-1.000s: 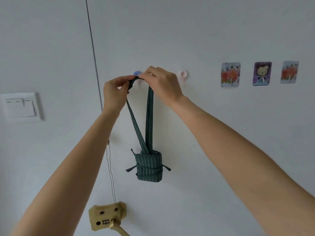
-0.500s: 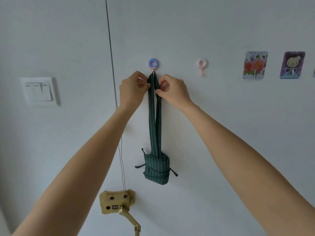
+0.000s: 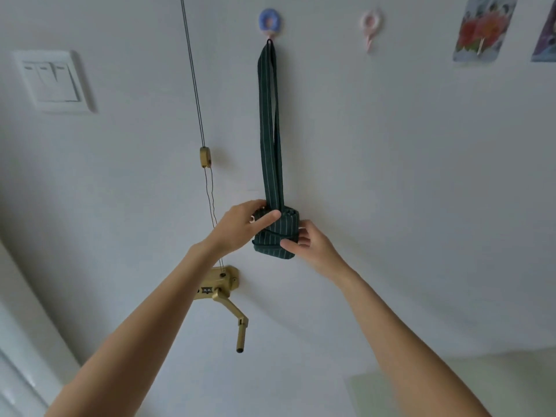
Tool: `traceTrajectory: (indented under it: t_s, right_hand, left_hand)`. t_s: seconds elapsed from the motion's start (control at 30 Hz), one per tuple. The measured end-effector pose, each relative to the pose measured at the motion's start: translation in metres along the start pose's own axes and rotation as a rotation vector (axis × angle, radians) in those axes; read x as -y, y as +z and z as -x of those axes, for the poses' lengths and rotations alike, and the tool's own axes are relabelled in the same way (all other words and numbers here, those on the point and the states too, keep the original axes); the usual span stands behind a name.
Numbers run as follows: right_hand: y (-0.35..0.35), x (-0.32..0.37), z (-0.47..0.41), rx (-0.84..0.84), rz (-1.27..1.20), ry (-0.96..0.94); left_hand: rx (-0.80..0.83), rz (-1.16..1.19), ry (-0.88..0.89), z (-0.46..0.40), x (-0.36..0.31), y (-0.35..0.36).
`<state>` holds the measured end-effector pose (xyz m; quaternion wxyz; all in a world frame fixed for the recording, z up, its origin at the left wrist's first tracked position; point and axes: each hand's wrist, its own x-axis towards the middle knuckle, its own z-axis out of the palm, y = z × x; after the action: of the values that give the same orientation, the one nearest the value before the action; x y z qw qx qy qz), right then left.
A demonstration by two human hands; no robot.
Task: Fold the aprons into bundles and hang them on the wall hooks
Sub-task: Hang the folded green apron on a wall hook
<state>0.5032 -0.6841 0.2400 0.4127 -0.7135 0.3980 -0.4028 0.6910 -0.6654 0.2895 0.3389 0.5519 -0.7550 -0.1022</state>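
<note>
Apron bundle (image 3: 275, 233) hung by its strap (image 3: 268, 115) from the blue hook (image 3: 270, 23).
I see my left hand (image 3: 240, 225) grasping its upper left side and my right hand (image 3: 307, 243) pinching its lower right edge.

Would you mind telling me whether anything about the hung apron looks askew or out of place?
Nothing stands out. The apron bundle hangs straight by its strap from the blue hook, while the left hand and right hand hold it.
</note>
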Motion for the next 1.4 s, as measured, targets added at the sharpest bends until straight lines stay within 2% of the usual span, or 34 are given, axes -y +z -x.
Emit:
traceTrajectory:
  t_s: [0.07,0.13,0.3,0.37,0.43,0.47,0.53,0.7,0.83,1.07,1.23,1.33,1.4]
  right_hand:
    - [0.008,-0.003,-0.002,0.065,-0.121,0.010]
    - [0.013,-0.007,-0.007,0.084,-0.113,-0.003]
    - [0.021,-0.017,-0.026,-0.119,0.151,-0.001]
    - [0.024,-0.022,-0.023,-0.300,0.422,-0.148]
    - [0.025,-0.026,-0.015,-0.523,0.679,-0.415]
    - [0.024,-0.028,-0.011,-0.568,0.775,-0.550]
    - [0.025,-0.032,-0.008,-0.522,0.932,-0.741]
    - [0.032,-0.022,-0.021,-0.477,0.962,-0.836]
    - [0.041,-0.013,-0.028,-0.480,0.944,-0.832]
    - [0.021,-0.017,-0.018,-0.338,1.045,-0.852]
    - [0.042,0.003,-0.026,-0.530,0.915,-0.600]
    - [0.043,0.000,-0.018,-0.500,0.890,-0.543]
    - [0.032,-0.001,-0.013,-0.467,0.799,-0.501]
  left_hand:
    - [-0.047,-0.015,-0.020,0.006,0.010,0.002]
    - [-0.123,0.027,-0.083,0.009,0.018,0.005]
    - [-0.297,-0.012,-0.127,0.000,0.024,0.027]
    - [-0.348,0.018,-0.121,-0.001,0.026,0.032]
    - [-0.367,0.032,-0.121,-0.001,0.026,0.033]
    - [-0.366,0.027,-0.124,-0.002,0.026,0.032]
    - [-0.355,0.014,-0.136,-0.005,0.025,0.030]
    - [-0.366,0.016,-0.102,-0.008,0.023,0.032]
    - [-0.378,0.088,-0.099,-0.009,0.021,0.032]
    - [-0.355,0.091,-0.090,-0.007,0.019,0.031]
    - [-0.429,0.180,-0.096,-0.001,0.022,0.038]
    - [-0.377,0.309,-0.097,0.007,0.025,0.041]
    - [-0.341,0.306,-0.078,0.012,0.025,0.041]
